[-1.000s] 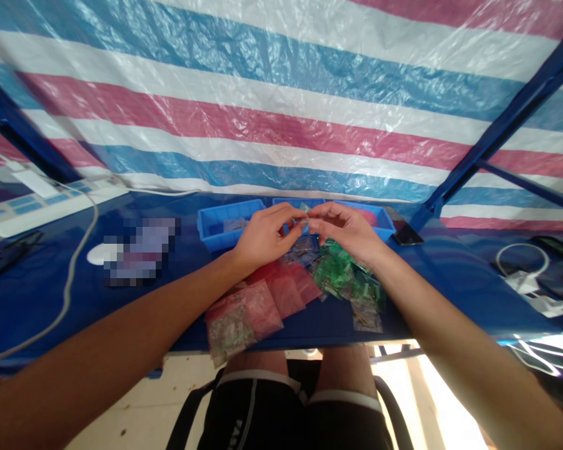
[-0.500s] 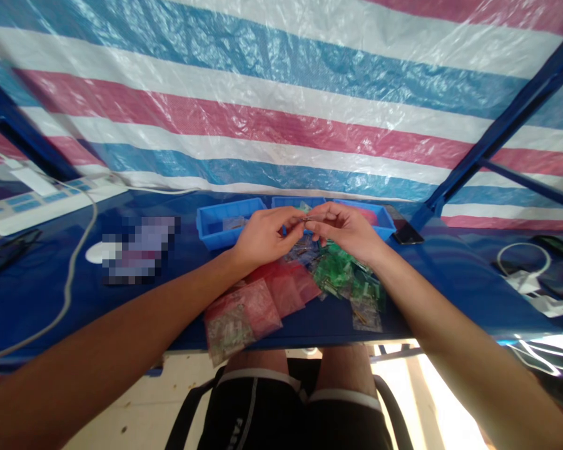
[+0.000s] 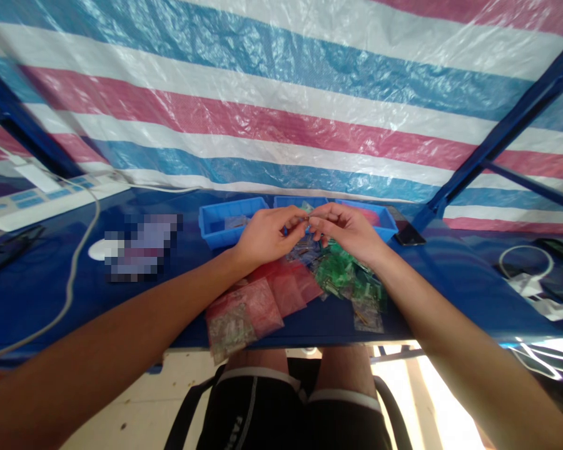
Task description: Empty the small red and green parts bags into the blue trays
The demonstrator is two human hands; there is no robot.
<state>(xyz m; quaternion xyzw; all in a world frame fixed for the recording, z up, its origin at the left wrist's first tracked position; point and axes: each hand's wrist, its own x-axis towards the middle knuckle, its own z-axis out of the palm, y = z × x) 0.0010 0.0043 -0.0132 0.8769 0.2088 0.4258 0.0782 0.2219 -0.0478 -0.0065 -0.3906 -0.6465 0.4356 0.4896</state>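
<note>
My left hand and my right hand meet fingertip to fingertip above the table, in front of the blue bins. Both are pinched closed around something small and thin, too small to name. Below my left wrist lie red plastic bags and a clear bag with pale contents. Beneath my right hand is a heap of green plastic bags with small metal pieces. Loose thin metal pieces lie between the heaps, partly hidden by my hands. A small clear bag sits near the table edge.
A left blue bin holds a small clear bag; two more bins stand beside it, the right one with red material. A dark phone lies to the right. A white cable crosses the blue table at left. Striped sheeting hangs behind.
My fingertips have shifted slightly against each other around the small piece. The whole view has moved a little; the bags and bins stay in place.
</note>
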